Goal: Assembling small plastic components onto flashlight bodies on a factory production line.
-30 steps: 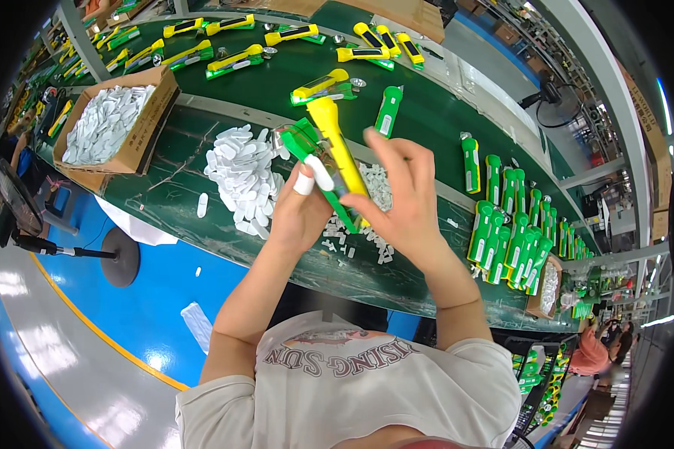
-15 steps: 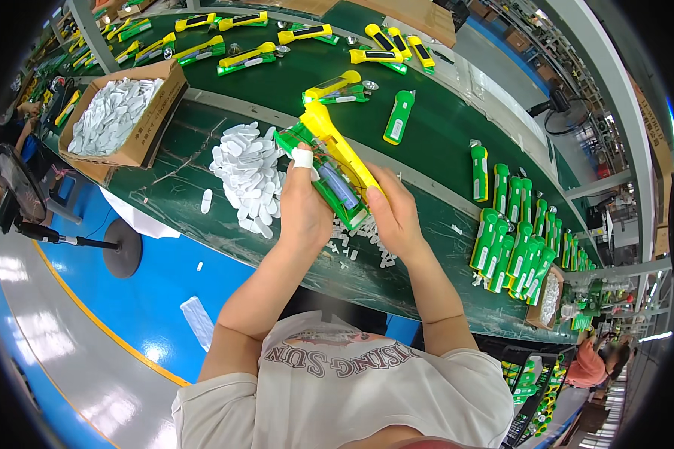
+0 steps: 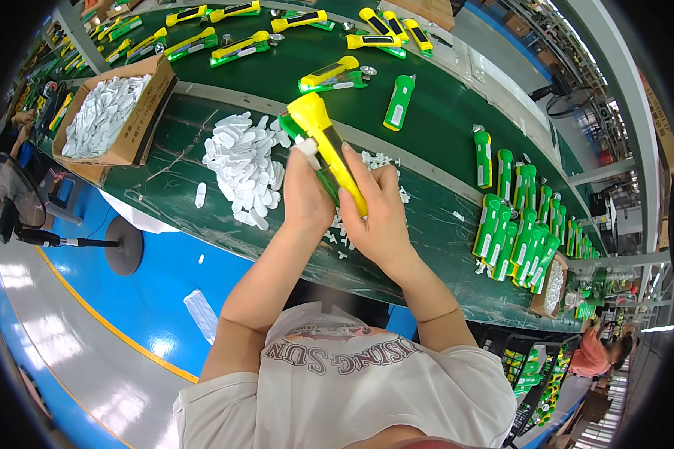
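Observation:
Both my hands hold a yellow and green flashlight housing (image 3: 323, 138) above the table, its wide head pointing away from me. My left hand (image 3: 307, 187) grips the green half from the left and has a white wrap on one finger. My right hand (image 3: 378, 213) is wrapped round the yellow half near the narrow end. The two halves lie together, and the inside is hidden. Left of my hands is a heap of white oval plastic pieces (image 3: 240, 168). Small white parts (image 3: 386, 161) lie partly behind my right hand.
A cardboard box (image 3: 150, 112) of white pieces stands at the left. Beyond my hands, opened flashlights (image 3: 329, 72) lie on the green belt (image 3: 277, 82). Green flashlights (image 3: 528, 239) are grouped at the right, near another small box (image 3: 553, 288). A fan (image 3: 15, 191) stands left of the table.
The yellow half has come down over the green half, covering the blue battery and wires that showed inside. My right hand has turned and closed over the yellow side.

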A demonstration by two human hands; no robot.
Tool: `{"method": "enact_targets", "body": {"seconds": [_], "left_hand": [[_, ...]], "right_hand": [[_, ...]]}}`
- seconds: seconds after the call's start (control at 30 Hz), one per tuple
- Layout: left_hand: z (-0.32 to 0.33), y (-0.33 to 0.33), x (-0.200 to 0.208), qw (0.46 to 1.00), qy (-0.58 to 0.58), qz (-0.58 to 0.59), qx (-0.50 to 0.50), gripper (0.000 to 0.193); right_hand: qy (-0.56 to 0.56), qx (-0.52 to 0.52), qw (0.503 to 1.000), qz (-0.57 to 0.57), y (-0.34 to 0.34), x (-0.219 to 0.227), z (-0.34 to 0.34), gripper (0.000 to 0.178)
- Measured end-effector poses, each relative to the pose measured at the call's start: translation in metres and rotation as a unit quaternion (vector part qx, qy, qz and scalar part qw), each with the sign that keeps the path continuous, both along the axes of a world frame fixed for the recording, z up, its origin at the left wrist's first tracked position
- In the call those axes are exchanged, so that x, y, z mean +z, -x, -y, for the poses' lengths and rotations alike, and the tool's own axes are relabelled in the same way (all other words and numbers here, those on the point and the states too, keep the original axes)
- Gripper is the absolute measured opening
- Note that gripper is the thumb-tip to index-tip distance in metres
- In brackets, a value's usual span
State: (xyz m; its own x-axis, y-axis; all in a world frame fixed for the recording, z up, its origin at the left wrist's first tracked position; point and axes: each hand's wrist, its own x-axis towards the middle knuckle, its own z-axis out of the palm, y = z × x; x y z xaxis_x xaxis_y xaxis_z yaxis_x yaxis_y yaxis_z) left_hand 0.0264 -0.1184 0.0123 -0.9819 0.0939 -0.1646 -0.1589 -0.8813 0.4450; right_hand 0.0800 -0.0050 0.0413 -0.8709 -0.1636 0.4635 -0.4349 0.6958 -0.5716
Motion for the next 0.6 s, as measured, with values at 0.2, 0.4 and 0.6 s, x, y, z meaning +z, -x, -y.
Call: {"method": "enact_targets", "body": {"seconds": [0.2,0.4,0.6], "left_hand": [[-0.011,-0.016,0.011,0.996,0.079,-0.037,-0.003,0.030],[0.022,0.006,0.010,0.975,0.203,-0.085,-0.027,0.039],[0.003,-0.013,0.005,0.991,0.057,-0.080,-0.094,0.054]], "right_hand": [[-0.040,0.021,0.998,0.031,0.000,-0.013,-0.006,0.061],[0.016,0.121,0.991,0.058,0.000,-0.020,-0.034,0.054],[0.029,0.043,0.989,-0.140,-0.003,-0.035,-0.036,0.056]]}}
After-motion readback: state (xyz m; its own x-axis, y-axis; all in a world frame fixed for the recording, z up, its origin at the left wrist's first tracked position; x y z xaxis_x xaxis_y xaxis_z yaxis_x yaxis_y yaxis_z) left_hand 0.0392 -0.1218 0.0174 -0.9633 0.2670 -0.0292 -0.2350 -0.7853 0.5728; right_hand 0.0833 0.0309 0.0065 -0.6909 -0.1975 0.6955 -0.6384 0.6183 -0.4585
